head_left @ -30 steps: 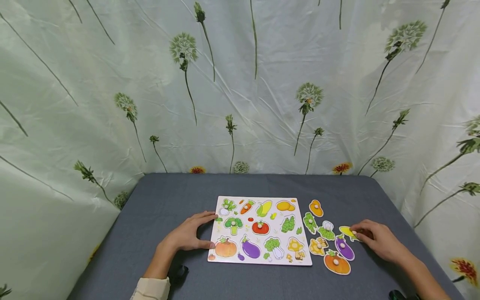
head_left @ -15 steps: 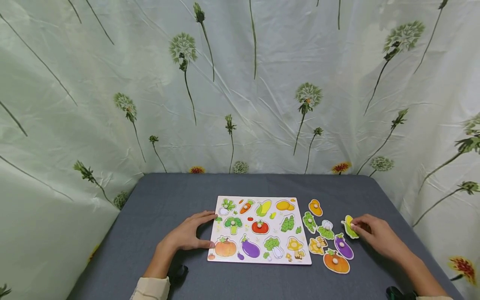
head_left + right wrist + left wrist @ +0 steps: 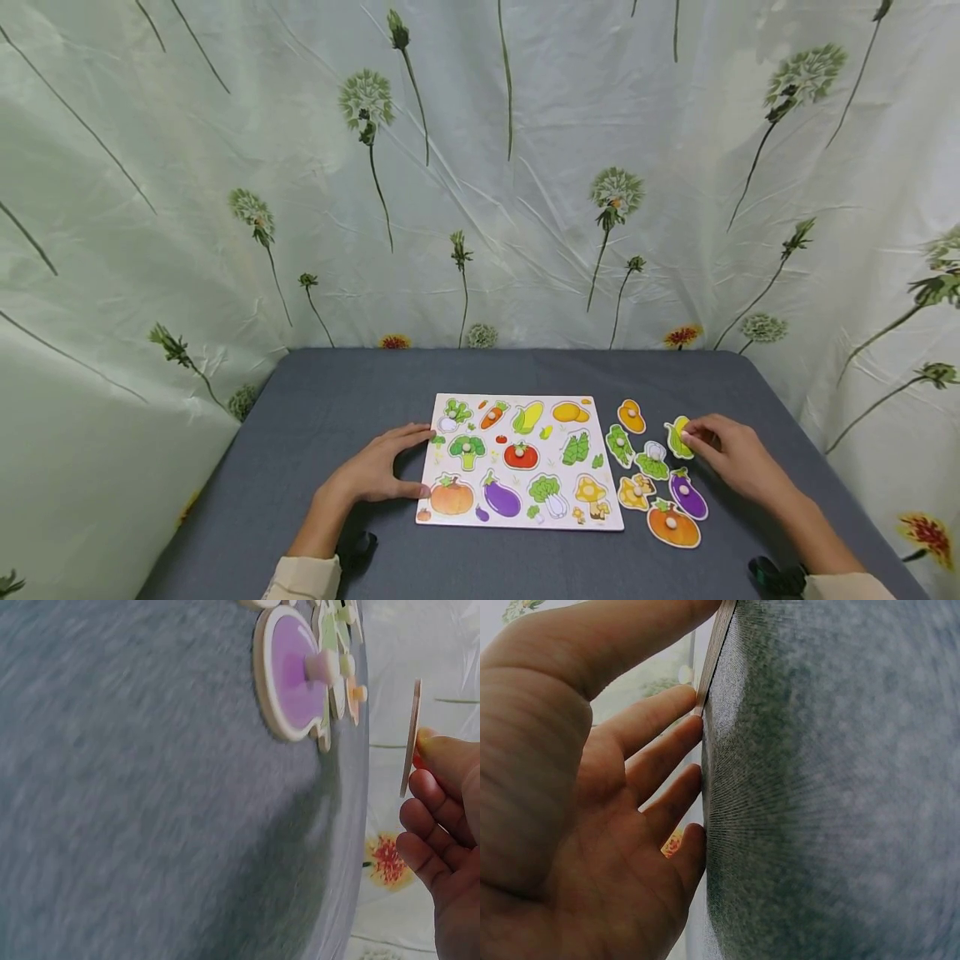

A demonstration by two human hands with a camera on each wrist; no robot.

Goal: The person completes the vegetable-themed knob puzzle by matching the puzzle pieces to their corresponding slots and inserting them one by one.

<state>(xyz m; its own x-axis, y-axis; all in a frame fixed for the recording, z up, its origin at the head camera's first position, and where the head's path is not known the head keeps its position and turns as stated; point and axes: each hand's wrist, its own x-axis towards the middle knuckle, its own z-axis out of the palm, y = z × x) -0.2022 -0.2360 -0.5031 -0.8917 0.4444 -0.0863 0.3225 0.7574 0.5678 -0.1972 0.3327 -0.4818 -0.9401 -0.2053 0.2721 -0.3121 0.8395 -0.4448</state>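
In the head view my right hand (image 3: 735, 454) pinches a corn puzzle piece (image 3: 677, 439) by its knob. The right wrist view shows this piece edge-on, lifted off the cloth. My left hand (image 3: 378, 467) rests at the left edge of a white vegetable puzzle board (image 3: 491, 523), thumb and fingertips touching the rim with the fingers extended. In the left wrist view those fingertips (image 3: 692, 727) lie along the board's side. Broccoli, carrot, tomato and radish pieces with knobs sit in the board. The corn recess (image 3: 528, 417) is at the top middle.
Right of the board lie loose knobbed pieces: an eggplant (image 3: 688, 494), a pumpkin (image 3: 673, 525), a mushroom piece (image 3: 636, 492), a leafy green-and-white piece (image 3: 652, 461), a green piece (image 3: 620, 445) and an orange-yellow piece (image 3: 632, 417). Grey cloth (image 3: 360, 383) covers the table; a floral curtain hangs behind.
My right hand has picked up the corn piece, turned it more upright, and moved it left and away from me. The left hand and the board stay in place.
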